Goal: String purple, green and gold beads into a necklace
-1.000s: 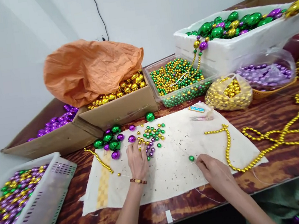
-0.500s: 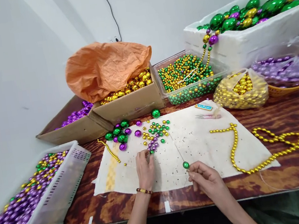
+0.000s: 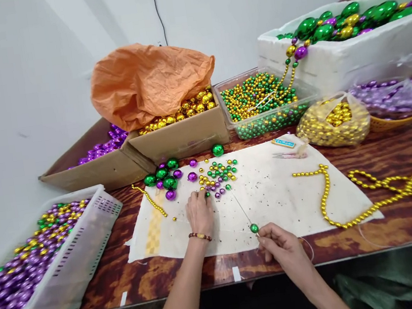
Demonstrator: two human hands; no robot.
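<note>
My right hand [image 3: 281, 241] pinches the lower end of a long thin needle [image 3: 241, 206], just below a shiny green bead [image 3: 253, 228] threaded on it. The needle's far tip meets a small green bead [image 3: 228, 187] lying on the white cloth; whether it has entered the hole cannot be made out. With fingers drawn together, my left hand [image 3: 200, 214] has another small green bead [image 3: 207, 194] at its fingertips, partly hidden. Small purple beads [image 3: 218, 194] lie just right of those fingers. Loose small gold and green beads [image 3: 219, 172] are scattered beyond.
Behind the white cloth [image 3: 273, 196] stand a cardboard box of gold balls [image 3: 181, 142] and a clear tub [image 3: 241, 131]. A white basket [image 3: 88, 242] of beads is at left. Scissors [image 3: 288, 155] and a gold bead string [image 3: 325, 199] lie to the right.
My left hand has moved slightly away from me with the green bead at its fingertips. The needle's tip has swung left onto a small green bead. The camera view has shifted a little.
</note>
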